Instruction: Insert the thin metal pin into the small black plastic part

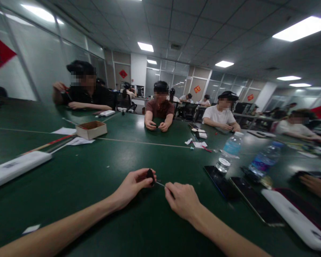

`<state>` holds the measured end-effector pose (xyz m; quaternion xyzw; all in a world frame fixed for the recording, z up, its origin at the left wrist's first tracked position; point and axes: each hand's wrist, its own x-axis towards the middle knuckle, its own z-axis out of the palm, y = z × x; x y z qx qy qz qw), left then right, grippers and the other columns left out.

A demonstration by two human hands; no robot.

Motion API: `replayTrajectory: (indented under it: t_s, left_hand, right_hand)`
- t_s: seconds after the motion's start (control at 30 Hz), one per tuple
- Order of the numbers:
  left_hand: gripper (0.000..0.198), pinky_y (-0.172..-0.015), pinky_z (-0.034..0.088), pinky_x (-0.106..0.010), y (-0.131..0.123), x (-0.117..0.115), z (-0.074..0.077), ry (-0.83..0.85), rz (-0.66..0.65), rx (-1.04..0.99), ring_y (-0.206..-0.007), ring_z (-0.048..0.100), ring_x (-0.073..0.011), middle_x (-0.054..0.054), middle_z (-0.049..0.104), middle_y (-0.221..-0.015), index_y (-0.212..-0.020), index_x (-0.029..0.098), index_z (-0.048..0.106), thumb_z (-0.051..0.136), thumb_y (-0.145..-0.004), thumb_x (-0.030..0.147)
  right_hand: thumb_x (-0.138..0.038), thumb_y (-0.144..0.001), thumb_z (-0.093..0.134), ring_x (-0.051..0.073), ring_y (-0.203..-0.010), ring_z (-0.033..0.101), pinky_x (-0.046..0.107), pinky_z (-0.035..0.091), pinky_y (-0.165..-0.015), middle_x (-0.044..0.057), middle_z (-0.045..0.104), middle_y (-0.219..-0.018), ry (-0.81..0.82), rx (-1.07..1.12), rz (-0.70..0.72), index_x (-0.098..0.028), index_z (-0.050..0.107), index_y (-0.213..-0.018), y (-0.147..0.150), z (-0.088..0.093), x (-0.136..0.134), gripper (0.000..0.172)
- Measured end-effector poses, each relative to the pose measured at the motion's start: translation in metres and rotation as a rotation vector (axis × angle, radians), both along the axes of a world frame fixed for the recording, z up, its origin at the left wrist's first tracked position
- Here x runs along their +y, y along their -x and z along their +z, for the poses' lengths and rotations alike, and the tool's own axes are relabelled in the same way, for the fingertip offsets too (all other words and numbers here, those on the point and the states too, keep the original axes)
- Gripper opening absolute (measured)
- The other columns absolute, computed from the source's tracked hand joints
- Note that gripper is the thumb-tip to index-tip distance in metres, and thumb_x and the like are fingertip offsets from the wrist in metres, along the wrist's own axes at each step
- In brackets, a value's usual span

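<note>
My left hand (132, 186) is pinched shut on a small black object (150, 175), held just above the dark green table (96, 178). A thin silvery pin or wire (160, 184) sticks out of that object toward my right hand (182, 200). My right hand is closed, its fingertips gripping the other end of the thin pin. Both hands meet near the table's front middle, a few centimetres apart.
Two water bottles (230, 151) (264, 159) and two dark phones (220, 182) lie to the right. White flat cases lie at the right (296, 217) and left (14, 167). A cardboard box (91, 129) sits far left. Several people sit across the table; another person's hand (317, 185) is at right.
</note>
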<state>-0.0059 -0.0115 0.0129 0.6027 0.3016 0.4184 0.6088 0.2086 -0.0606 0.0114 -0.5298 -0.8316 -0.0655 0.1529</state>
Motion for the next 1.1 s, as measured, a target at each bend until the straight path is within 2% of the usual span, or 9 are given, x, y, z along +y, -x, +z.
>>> replayTrajectory:
  t_s: [0.4,0.8,1.1]
  left_hand:
    - [0.041,-0.097,0.042,-0.040,0.0022,0.0031,-0.0065,-0.022,-0.005,0.027,-0.106,0.059,-0.0234,-0.007,0.066,-0.110,-0.115,0.018,0.059,0.067,-0.074,0.018]
    - [0.042,-0.094,0.045,-0.039,0.0018,0.0007,-0.0040,-0.046,0.000,0.061,-0.104,0.060,-0.0233,-0.007,0.067,-0.110,-0.119,0.019,0.057,0.064,-0.077,0.018]
    - [0.041,-0.093,0.044,-0.037,0.0024,0.0011,-0.0017,-0.114,0.017,0.141,-0.101,0.061,-0.0220,-0.005,0.068,-0.106,-0.118,0.020,0.058,0.063,-0.077,0.021]
  right_hand:
    - [-0.031,-0.097,0.031,0.010,-0.057,0.048,0.024,0.024,-0.054,0.000,0.058,-0.071,0.015,0.032,0.022,-0.022,0.057,-0.092,-0.0004,-0.0016,0.0003,0.029]
    - [-0.030,-0.096,0.033,0.009,-0.056,0.047,0.023,0.025,-0.054,-0.001,0.057,-0.070,0.048,0.047,0.091,-0.022,0.058,-0.094,-0.0038,0.0013,0.0013,0.027]
    - [-0.032,-0.096,0.033,0.011,-0.058,0.051,0.024,0.027,-0.055,0.000,0.059,-0.072,0.030,0.002,0.026,-0.022,0.059,-0.094,-0.0006,0.0013,-0.0010,0.028]
